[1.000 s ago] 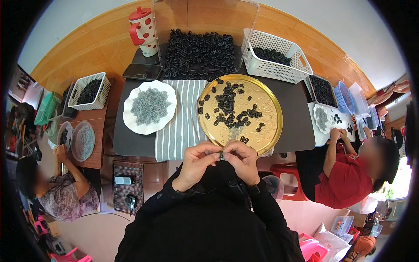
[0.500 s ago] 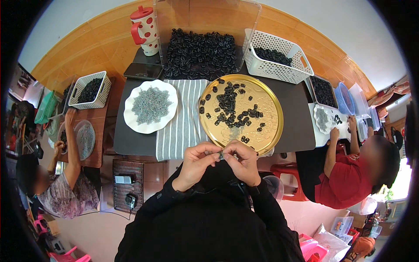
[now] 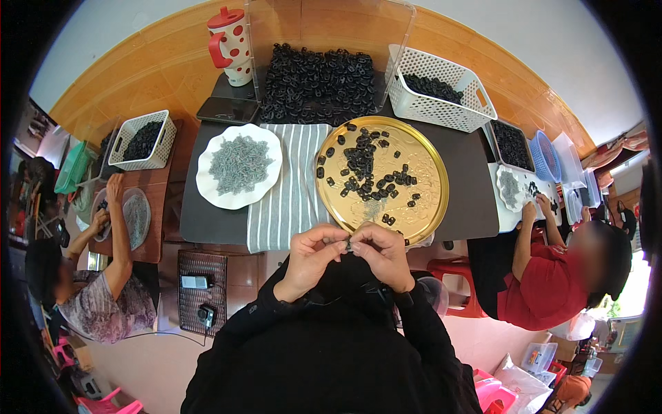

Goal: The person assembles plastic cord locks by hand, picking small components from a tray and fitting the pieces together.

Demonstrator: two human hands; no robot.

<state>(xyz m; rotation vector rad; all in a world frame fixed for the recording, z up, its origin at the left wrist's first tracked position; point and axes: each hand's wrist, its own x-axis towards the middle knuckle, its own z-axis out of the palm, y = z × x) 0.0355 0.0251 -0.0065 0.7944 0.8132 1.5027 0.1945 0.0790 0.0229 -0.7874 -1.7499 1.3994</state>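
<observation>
Just in front of the gold round tray (image 3: pixel 431 200), my left hand (image 3: pixel 312 263) and my right hand (image 3: pixel 386 262) meet fingertip to fingertip. Both are closed in a pinch on a small dark piece (image 3: pixel 349 245); the fingers mostly cover it, so its exact shape is hidden. Small black oval pieces with holes (image 3: pixel 360 163) lie scattered on the tray, along with a little patch of thin grey pieces (image 3: pixel 374 209). To the left, a white wavy-rimmed plate (image 3: pixel 205 181) holds a heap of small grey-green slender pieces (image 3: pixel 240 164).
A striped cloth (image 3: pixel 281 224) lies between plate and tray. Behind stand a clear bin of black pieces (image 3: pixel 317 83), a white perforated basket (image 3: pixel 441 107), a dark phone (image 3: pixel 227 110) and a dotted tumbler (image 3: pixel 233 52). Co-workers sit at tables left (image 3: pixel 110 303) and right (image 3: pixel 545 290).
My hands stay almost in place, still pinching the small piece. The left co-worker's hands have shifted slightly, and the right co-worker's hands have come closer together.
</observation>
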